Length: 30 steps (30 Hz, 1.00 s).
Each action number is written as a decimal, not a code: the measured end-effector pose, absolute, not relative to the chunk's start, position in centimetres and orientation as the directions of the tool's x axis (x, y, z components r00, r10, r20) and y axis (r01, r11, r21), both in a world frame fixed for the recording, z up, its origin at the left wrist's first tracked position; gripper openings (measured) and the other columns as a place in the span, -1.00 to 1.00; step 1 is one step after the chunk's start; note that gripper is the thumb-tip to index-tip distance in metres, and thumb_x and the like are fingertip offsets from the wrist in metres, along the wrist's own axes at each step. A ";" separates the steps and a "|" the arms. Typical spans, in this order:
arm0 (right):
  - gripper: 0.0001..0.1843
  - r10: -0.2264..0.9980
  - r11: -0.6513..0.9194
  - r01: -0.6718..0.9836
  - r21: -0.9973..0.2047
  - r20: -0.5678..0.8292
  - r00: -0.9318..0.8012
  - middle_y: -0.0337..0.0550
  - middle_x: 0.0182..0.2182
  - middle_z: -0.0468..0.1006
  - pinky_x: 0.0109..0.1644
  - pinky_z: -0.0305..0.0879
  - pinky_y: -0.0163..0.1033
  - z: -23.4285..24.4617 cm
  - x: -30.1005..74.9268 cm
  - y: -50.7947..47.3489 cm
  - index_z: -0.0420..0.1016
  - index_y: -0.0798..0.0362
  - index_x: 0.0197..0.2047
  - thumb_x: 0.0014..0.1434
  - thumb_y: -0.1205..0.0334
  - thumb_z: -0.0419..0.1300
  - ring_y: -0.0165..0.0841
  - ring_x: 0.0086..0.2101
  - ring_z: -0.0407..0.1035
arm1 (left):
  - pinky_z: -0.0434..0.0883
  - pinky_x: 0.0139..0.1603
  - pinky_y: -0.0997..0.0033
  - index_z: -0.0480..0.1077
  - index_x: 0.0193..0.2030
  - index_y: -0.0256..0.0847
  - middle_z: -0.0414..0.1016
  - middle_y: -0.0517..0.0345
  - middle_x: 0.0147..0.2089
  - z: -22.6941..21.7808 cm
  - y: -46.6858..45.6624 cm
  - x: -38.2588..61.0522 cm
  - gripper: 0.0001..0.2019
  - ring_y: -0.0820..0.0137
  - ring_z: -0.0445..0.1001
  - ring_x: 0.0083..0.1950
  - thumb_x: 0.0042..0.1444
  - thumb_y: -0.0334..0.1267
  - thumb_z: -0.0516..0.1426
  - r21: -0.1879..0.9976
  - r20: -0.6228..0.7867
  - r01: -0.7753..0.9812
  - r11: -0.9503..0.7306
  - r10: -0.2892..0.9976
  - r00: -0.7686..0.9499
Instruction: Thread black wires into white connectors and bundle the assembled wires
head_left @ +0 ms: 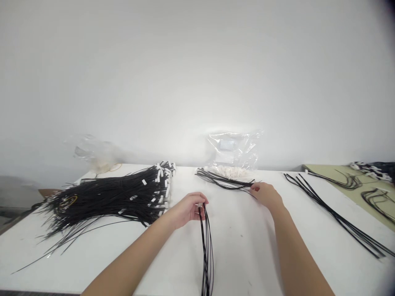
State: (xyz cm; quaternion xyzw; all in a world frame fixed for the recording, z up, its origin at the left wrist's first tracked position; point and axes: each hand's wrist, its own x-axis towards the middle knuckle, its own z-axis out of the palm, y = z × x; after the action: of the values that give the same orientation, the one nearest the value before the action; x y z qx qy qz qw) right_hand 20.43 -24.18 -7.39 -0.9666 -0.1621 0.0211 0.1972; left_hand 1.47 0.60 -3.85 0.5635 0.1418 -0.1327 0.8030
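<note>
My left hand (189,209) is closed around the top end of a thin bunch of black wires (206,246) that trails toward me down the white table (240,230). My right hand (266,194) reaches forward with its fingers pinched on the near end of a small loose bunch of black wires (224,180) lying in front of a clear plastic bag (233,154) of small white connectors. A big heap of black wires with white end connectors (114,197) lies to the left of my left hand.
A long bundle of black wires (336,216) lies diagonally on the right side of the table. Beyond it, a greenish mat (336,172) holds more wire bunches. A crumpled clear bag (94,153) sits at the back left. A plain white wall stands behind.
</note>
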 end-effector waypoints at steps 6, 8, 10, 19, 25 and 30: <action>-0.86 0.346 -0.878 0.347 -0.330 0.063 0.936 -0.20 -0.36 0.44 -0.49 0.07 -0.34 -6.3 19.9 -25.4 0.41 -0.06 -0.40 0.02 0.19 0.03 -0.37 -0.43 0.29 | 0.34 -0.37 0.39 0.30 -0.39 -0.24 0.18 0.23 -0.44 -4.3 0.8 1.5 -0.87 0.56 0.25 -0.50 -0.13 -0.28 0.08 0.873 -0.372 0.360 0.329 -0.030 0.928; -0.86 0.354 -0.870 0.352 -0.345 0.058 0.933 -0.19 -0.41 0.44 -0.52 0.07 -0.33 -5.8 19.6 -25.9 0.39 -0.03 -0.42 0.04 0.19 0.02 -0.39 -0.49 0.27 | 0.33 -0.40 0.40 0.30 -0.40 -0.24 0.17 0.23 -0.44 -4.3 0.7 1.5 -0.87 0.56 0.24 -0.51 -0.15 -0.28 0.08 0.875 -0.376 0.361 0.323 -0.018 0.927; -0.83 0.422 -0.808 0.404 -0.429 0.057 0.905 -0.19 -0.43 0.44 -0.53 0.11 -0.33 -5.2 19.1 -25.9 0.37 -0.01 -0.41 0.07 0.15 0.00 -0.41 -0.53 0.26 | 0.33 -0.41 0.41 0.30 -0.41 -0.24 0.16 0.23 -0.43 -4.3 0.7 1.5 -0.87 0.56 0.23 -0.50 -0.18 -0.31 0.09 0.877 -0.380 0.360 0.318 0.001 0.925; -0.82 0.776 -0.273 0.791 -0.548 0.360 0.518 -0.20 -0.31 0.41 -0.32 0.23 -0.33 -4.0 12.6 -17.3 0.32 0.00 -0.24 0.21 0.17 -0.05 -0.45 -0.39 0.29 | 0.27 -0.45 0.47 0.30 -0.29 -0.16 0.23 0.25 -0.42 -4.6 0.6 1.8 -0.74 0.58 0.19 -0.53 -0.11 -0.08 0.06 0.850 -0.419 0.382 0.363 0.025 0.908; -0.85 0.836 -0.222 0.906 -0.359 0.408 0.367 -0.18 -0.34 0.39 -0.30 0.18 -0.31 -5.0 10.6 -15.5 0.31 0.02 -0.25 0.22 0.29 -0.06 -0.43 -0.37 0.28 | 0.23 -0.45 0.52 0.26 -0.31 -0.17 0.19 0.27 -0.42 -4.5 0.4 1.7 -0.67 0.60 0.19 -0.51 -0.13 0.02 0.13 0.871 -0.390 0.358 0.335 0.029 0.920; -0.85 0.816 -0.223 0.918 -0.329 0.452 0.360 -0.18 -0.34 0.40 -0.31 0.19 -0.33 -5.0 10.4 -15.2 0.32 0.01 -0.24 0.23 0.26 -0.06 -0.44 -0.37 0.29 | 0.20 -0.47 0.53 0.24 -0.36 -0.21 0.16 0.29 -0.47 -4.8 0.4 1.7 -0.70 0.62 0.15 -0.53 -0.15 -0.06 0.17 0.897 -0.360 0.338 0.287 0.026 0.933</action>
State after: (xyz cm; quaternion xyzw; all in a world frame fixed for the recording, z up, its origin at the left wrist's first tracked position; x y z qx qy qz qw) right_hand 10.39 -15.18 -5.00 -0.7766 -0.5581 -0.0915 0.2775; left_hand 1.67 0.40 -4.78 0.5889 0.1544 -0.0989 0.7871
